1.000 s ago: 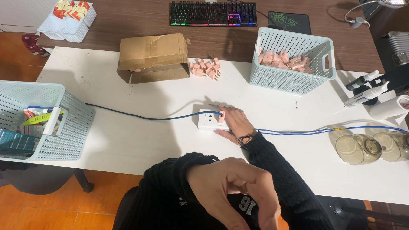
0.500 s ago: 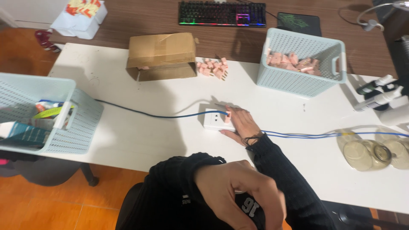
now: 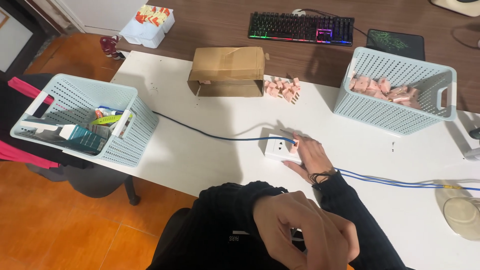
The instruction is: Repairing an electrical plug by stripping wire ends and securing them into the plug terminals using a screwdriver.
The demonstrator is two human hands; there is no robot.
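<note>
The right hand (image 3: pixel 309 159) is resting on a white socket (image 3: pixel 281 149) mid-bench, fingers together, pressing a pink plug (image 3: pixel 294 146) against it. The left hand (image 3: pixel 307 235) is hanging loosely curled near the body, holding nothing. A blue cable (image 3: pixel 210 134) is crossing the bench (image 3: pixel 200 155). Bare room is lying between the left basket (image 3: pixel 131 131) and the socket; the right basket (image 3: pixel 400 107) is sitting well apart.

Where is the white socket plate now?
In the head view, the white socket plate lies on the white table, near its front edge, under the right hand, with the blue cable reaching it from the left.
</note>
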